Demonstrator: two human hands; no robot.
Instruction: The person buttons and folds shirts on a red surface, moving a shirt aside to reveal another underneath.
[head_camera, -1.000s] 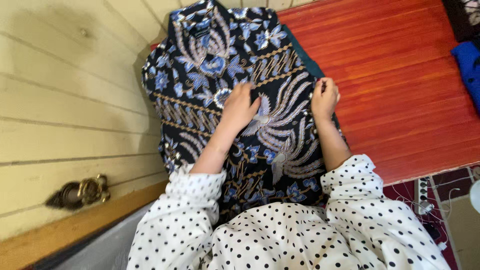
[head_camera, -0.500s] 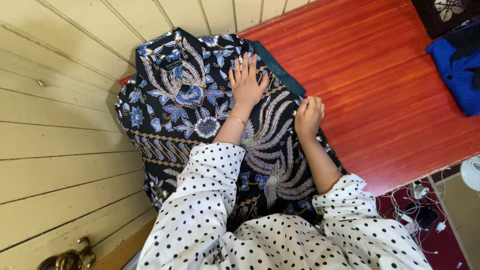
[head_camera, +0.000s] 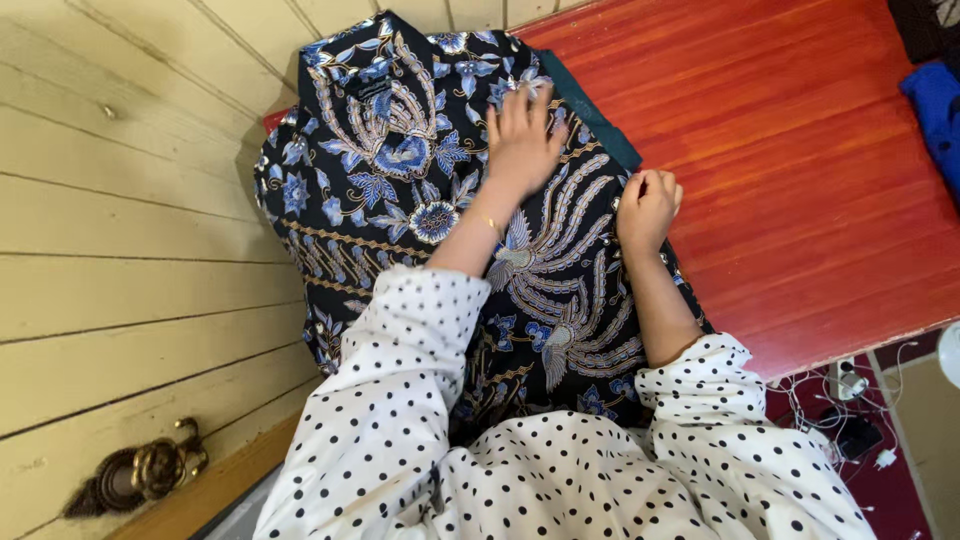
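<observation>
**Left palm now smoothing upper shirt**

My left hand (head_camera: 522, 140) has travelled up from mid-cloth and lies flat, fingers spread, gripping nothing, near the collar of the patterned shirt (head_camera: 400, 190) on the red table (head_camera: 800, 150). My right hand (head_camera: 648, 208) stays curled, pinching the shirt's right edge. Flattening appears underway.

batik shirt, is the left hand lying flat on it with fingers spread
Yes, the left hand lies palm down with fingers spread on the dark blue batik shirt, while the right hand is curled at its edge.
</observation>
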